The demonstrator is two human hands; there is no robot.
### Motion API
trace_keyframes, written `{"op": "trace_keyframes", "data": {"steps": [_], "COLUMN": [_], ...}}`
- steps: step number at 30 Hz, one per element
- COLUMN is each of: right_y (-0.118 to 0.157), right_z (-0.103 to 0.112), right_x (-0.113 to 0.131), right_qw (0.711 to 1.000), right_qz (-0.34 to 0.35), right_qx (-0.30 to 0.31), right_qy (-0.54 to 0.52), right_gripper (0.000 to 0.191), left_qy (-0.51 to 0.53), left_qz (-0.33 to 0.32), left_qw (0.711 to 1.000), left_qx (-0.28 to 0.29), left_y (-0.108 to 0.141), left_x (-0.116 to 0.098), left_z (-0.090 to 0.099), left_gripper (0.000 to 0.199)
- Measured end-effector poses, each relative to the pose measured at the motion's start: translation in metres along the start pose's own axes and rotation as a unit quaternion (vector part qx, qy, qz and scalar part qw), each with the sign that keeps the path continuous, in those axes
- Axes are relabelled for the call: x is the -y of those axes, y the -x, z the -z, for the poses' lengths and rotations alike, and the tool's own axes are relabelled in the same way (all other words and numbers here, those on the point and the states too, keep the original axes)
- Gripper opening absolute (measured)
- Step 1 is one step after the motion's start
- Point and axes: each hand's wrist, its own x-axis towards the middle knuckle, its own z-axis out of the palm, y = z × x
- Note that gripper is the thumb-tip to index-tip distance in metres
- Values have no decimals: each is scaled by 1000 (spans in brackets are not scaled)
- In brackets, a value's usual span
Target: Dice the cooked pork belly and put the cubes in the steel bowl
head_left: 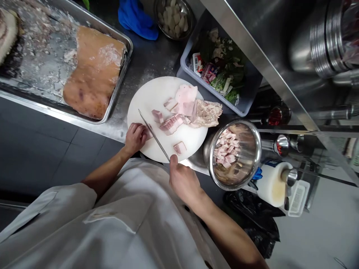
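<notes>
My right hand (183, 181) is closed round the handle of a knife (156, 138), whose blade slants across a round white cutting board (138, 97). Curled fingers of my left hand (135, 138) press on a small pork piece (150, 131) at the board's near left, right beside the blade. Close to the blade's far side lie a cut pork chunk (157, 116) and a striped pork slab (171, 124). Larger pale pork pieces (187, 95) and a rough-surfaced one (206, 113) sit at the right. One separate pork piece (180, 148) rests near the front edge.
Right of the board stands a steel bowl (249, 164) with diced pork inside. Behind it, a grey bin (214, 91) holds greens and wrappers. A metal tray (123, 74) at left carries a skin-on pork slab (94, 74). A steel shelf (260, 59) overhangs the right side.
</notes>
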Motion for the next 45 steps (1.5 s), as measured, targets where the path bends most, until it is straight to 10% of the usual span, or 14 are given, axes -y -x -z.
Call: {"op": "trace_keyframes", "data": {"steps": [16,31,40,45], "right_y": [-49,-131,-106,-87], "right_z": [29,-12,-26,-52], "right_x": [9,13,-39,-36], "right_qw": [999,996,978,974], "right_qz": [11,34,-56,-47], "right_qx": [46,-67,-119,-114], "right_qy": [-8,-57,-162,-188], "right_gripper": [38,43,38,34], "left_qy": [45,29,73,249], "left_qz": [41,32,116,228], "left_qw": [998,999,986,927], "left_qx": [32,9,92,165], "left_y": [-5,3,-6,-37], "left_x": [-4,-2,-12,5], "left_z": [0,-4,11,16], "left_gripper": [16,11,46,53]}}
